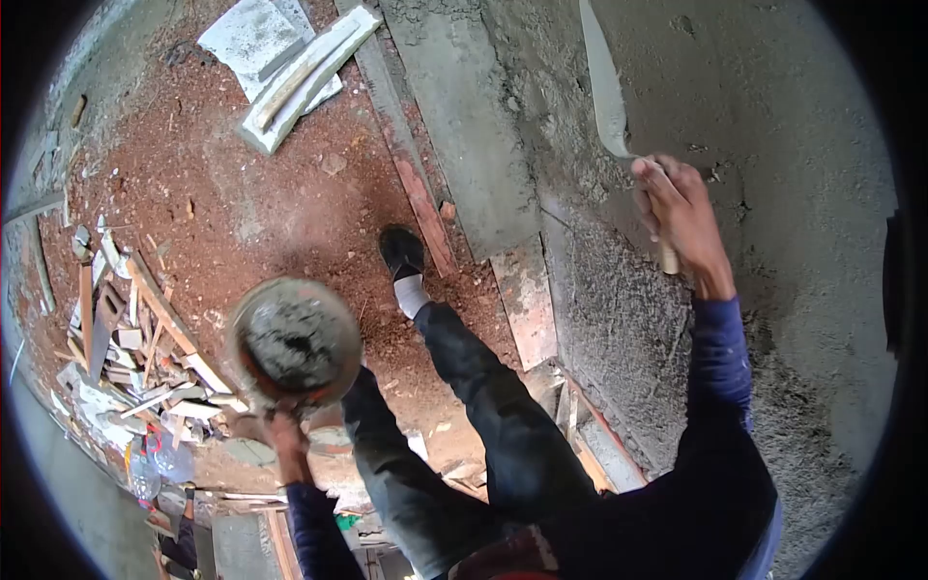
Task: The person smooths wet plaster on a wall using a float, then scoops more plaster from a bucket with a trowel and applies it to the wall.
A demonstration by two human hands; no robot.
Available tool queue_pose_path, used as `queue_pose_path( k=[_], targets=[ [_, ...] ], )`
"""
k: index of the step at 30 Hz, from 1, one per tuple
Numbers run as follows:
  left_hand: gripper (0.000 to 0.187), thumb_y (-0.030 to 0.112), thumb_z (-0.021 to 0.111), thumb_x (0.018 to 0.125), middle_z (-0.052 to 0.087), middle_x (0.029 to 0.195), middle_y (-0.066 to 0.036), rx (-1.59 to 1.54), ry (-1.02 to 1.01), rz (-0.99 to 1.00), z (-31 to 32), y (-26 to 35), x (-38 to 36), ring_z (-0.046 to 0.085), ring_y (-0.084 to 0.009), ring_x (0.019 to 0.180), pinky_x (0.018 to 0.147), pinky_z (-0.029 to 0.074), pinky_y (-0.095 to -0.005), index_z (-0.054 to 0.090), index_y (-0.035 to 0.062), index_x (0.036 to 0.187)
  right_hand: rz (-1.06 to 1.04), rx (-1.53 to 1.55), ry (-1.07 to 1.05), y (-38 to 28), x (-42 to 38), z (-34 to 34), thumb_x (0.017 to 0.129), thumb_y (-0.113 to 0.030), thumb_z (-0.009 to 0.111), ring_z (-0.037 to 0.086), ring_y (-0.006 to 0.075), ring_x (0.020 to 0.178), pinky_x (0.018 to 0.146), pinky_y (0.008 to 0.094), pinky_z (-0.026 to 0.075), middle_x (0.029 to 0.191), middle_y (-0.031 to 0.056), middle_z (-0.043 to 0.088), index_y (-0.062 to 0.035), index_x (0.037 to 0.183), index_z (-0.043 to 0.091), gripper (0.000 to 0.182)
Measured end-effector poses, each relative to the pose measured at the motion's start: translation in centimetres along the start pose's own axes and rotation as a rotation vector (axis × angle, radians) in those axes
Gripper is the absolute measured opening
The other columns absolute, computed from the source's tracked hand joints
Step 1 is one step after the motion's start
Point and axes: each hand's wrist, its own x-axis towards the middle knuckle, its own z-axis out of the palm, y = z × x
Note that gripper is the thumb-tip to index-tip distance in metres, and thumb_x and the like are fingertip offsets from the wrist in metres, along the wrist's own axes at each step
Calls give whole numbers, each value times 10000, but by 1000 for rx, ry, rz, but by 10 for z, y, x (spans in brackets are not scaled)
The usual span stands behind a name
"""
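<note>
My right hand [681, 213] is closed round the wooden handle of a trowel [606, 92], whose long pointed blade reaches up along the wall. Grey mortar covers the wall [773, 126], smooth in the upper part and rough lower down beside my arm. My left hand [285, 430] grips the near rim of a round pan [237, 338], held out over the ground. Inside the pan lies wet grey mortar [300, 338] with a darker hollow in its middle. The fingers under the pan are partly hidden.
Reddish dirt [290, 203] spreads under my feet. Scrap wood [140, 329] is heaped at the left, and pale broken slabs [256, 43] lie at the top. A plank [416, 184] runs along the wall's foot. Part of another person [181, 541] shows at the lower left.
</note>
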Motion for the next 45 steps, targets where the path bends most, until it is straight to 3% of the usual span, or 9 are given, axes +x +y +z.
queue_pose_path(
  k=[4,8,13,19,33,38,39,42,45],
  targets=[
    [467,133,652,793,630,1126,-90,-148,-110,67,83,26,-26,622,-253,940,823,529,-387,556,13,1233,-770,-617,-57,-19,-27,24,1010,-308,442,554,207,484,497,342,495,649,90,634,-65,1045,676,338],
    [360,90,584,819,662,1037,-119,471,-117,58,144,53,-28,631,-279,876,735,505,-404,589,-9,1165,-660,-1213,-279,9,-20,110,981,-255,459,664,295,622,647,435,550,712,180,660,-24,1098,640,316],
    [471,-35,556,781,644,1052,-134,334,-280,835,209,108,-46,631,-228,875,770,517,-343,525,-29,1251,-591,-702,-195,28,-13,203,938,-239,490,657,408,668,689,491,536,738,214,658,-8,1043,618,283],
    [466,-33,549,781,649,1038,-135,185,-362,786,223,174,-56,631,-242,912,815,508,-352,531,-34,1247,-480,-373,-152,17,-57,199,937,-320,514,626,482,698,675,534,513,735,263,647,-15,982,625,327],
    [404,63,635,765,647,1023,-105,143,-44,179,93,207,-4,615,-212,862,768,498,-324,596,-16,1159,-679,-247,-13,-96,-95,246,940,-320,577,629,404,643,609,454,523,725,212,634,-19,987,638,311],
    [428,-50,555,786,612,1010,-58,74,-74,219,13,181,8,588,-178,836,734,506,-301,545,21,1208,-170,481,-789,-79,-43,227,915,-330,602,673,241,693,683,410,542,791,136,683,-53,977,688,297],
    [452,-31,560,795,619,1052,-58,123,-75,266,-13,164,25,597,-181,853,736,509,-295,536,17,1243,-568,229,-450,-54,-13,217,905,-292,611,676,185,723,699,368,568,800,98,692,-66,989,692,254],
    [468,-11,580,810,624,1095,-65,200,-46,253,-36,164,5,607,-184,884,751,511,-293,525,15,1274,-125,713,-600,41,73,88,941,-257,595,655,141,762,635,317,594,930,72,669,-45,1182,617,321],
    [473,2,599,829,632,1097,-76,99,-29,239,-30,168,-13,616,-184,871,746,514,-293,513,14,1293,59,180,90,-39,21,-28,926,-212,568,568,86,591,484,258,512,784,45,610,-9,1148,600,303]
  ],
)
